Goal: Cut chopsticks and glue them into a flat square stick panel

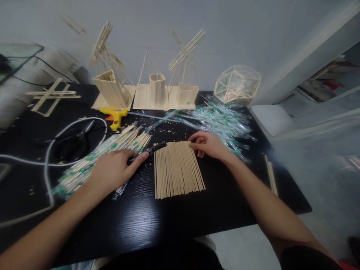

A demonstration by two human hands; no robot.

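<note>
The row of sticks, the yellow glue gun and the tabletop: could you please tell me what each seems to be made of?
Row of sticks: probably bare wood or bamboo, pale and matte. Glue gun: likely smooth plastic, given its uniform yellow body. Tabletop: perhaps wood or laminate, black and semi-glossy, with fine grain lines and a bright reflection.

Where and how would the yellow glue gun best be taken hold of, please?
Probably by its handle, coming from the near side: the yellow glue gun lies with that handle toward the person, its orange trigger facing left.
</note>
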